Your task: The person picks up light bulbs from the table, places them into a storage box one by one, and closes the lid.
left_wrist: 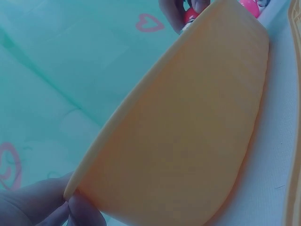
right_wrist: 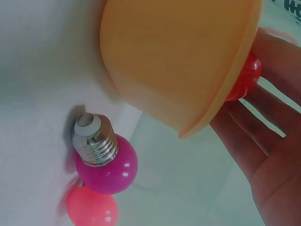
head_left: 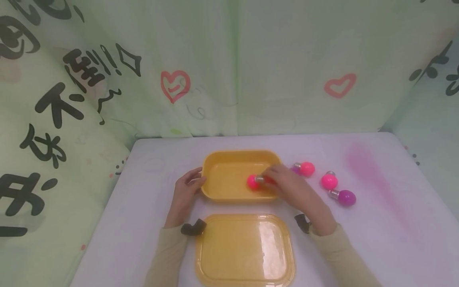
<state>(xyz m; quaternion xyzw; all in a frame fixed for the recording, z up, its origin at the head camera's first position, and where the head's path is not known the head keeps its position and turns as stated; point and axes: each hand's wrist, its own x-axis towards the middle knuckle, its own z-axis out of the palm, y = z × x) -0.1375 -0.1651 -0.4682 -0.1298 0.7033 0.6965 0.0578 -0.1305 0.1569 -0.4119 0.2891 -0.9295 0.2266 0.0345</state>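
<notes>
Red bulb (right_wrist: 248, 77) first, in the head view: the right hand (head_left: 292, 187) has it in its fingers over the right end of a yellow box (head_left: 224, 179), covering most of it. A pink bulb (head_left: 252, 182) shows within the box just left of those fingertips; whether it rests on the bottom I can't tell. The box sits toward the far edge of the desk (head_left: 150, 195), and the left hand (head_left: 187, 191) pinches its left rim. A yellow lid (head_left: 233, 251) lies flat between the box and the desk's near edge. Toward the desk's right edge I count a purple bulb (head_left: 296, 170), partly hidden by the right hand, a second pink bulb (head_left: 307, 169) just beside it, a third pink bulb (head_left: 329, 182), and a second purple bulb (head_left: 347, 198) nearest that edge. A pale green curtain (head_left: 279, 67) hangs past the far edge. In the left wrist view, thumb and fingers close narrowly on the rim, and the red bulb shows at the box's opposite end. In the right wrist view, the fingers hold the red bulb just inside the rim, while a purple and a pink bulb lie close together outside the box.
</notes>
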